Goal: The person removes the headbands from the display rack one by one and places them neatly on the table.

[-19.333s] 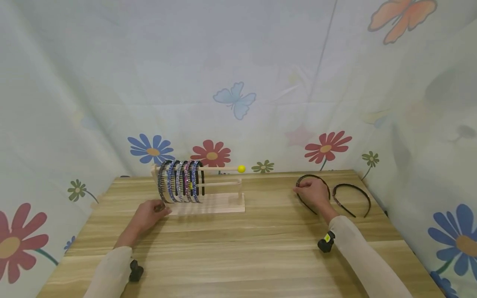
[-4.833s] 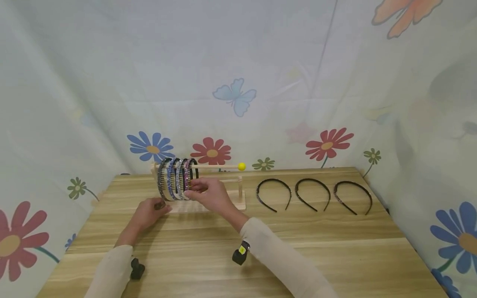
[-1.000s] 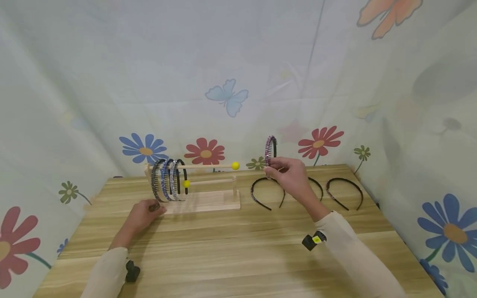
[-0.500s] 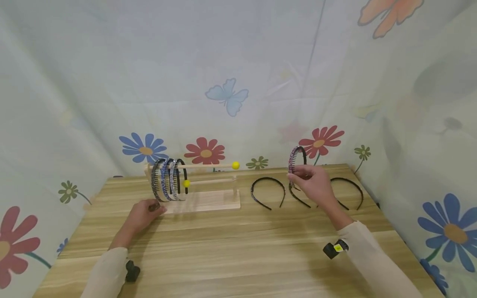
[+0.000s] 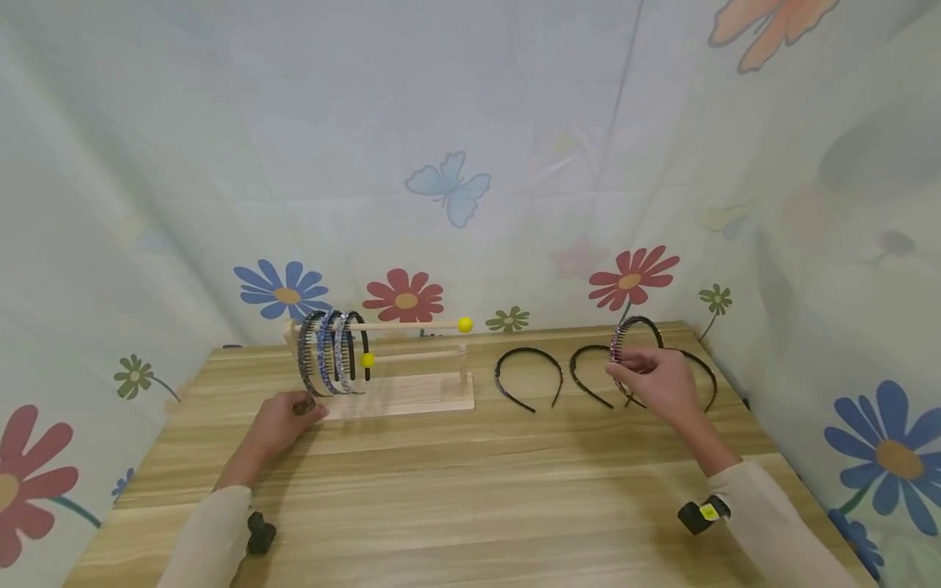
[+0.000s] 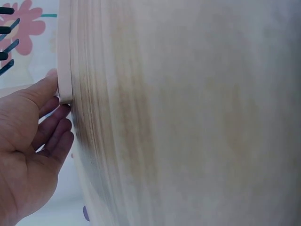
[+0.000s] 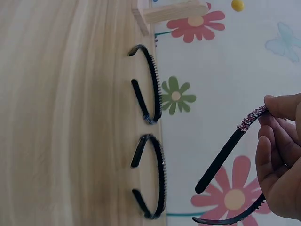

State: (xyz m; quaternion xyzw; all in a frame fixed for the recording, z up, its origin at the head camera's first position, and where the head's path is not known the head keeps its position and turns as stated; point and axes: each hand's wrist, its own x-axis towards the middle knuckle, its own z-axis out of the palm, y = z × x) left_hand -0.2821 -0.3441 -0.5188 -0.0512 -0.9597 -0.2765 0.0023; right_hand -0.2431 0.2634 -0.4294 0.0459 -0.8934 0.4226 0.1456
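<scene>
Pinched in my right grip [image 5: 660,382], the pink-glittered headband [image 7: 251,119] is held above the far right of the surface [image 5: 470,490], near the black headbands [image 7: 155,80] lying there, while my left grip [image 5: 274,425] pinches the wooden rack [image 5: 419,394] at its near left corner.

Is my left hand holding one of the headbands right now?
No, the left hand grips the end of the wooden stand's base, with no headband between its fingers.
</scene>
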